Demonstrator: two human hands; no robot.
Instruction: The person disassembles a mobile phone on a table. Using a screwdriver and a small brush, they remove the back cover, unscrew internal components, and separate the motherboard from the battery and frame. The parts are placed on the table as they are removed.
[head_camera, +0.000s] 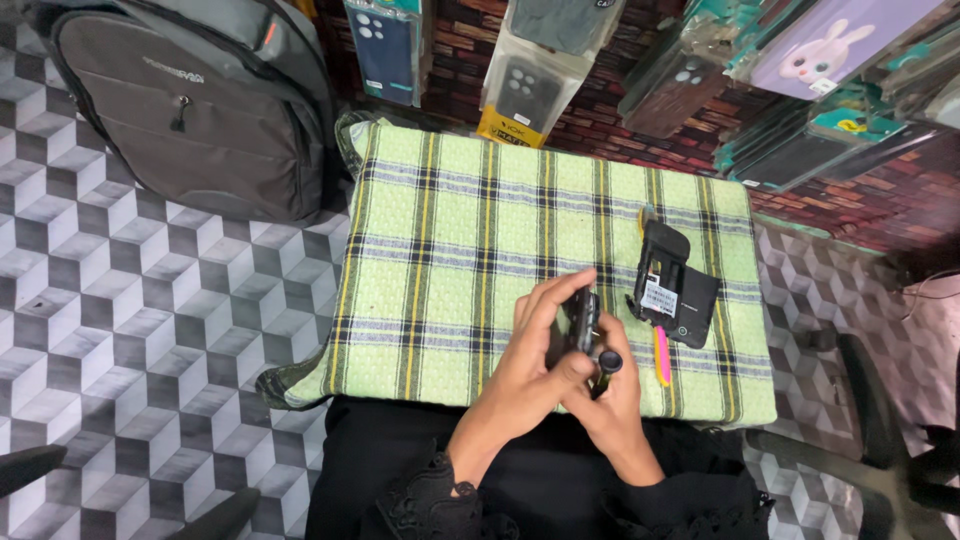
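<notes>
My left hand (528, 362) grips a small black phone part (579, 318) held edge-up over the green plaid cloth (450, 240). My right hand (618, 405) sits just below it, fingers closed round a black-handled tool (607, 364) that meets the part. To the right on the cloth lies an opened black phone (662, 280) with its back cover (698, 312) beside it. A pink and yellow tool (661, 352) lies partly under that phone. My black sleeves show at the bottom.
A grey backpack (190, 100) stands at the upper left on the cube-patterned floor (130, 330). Packaged phone cases (530, 70) hang on a brick-patterned wall at the back. A dark chair base (880, 440) is at the right.
</notes>
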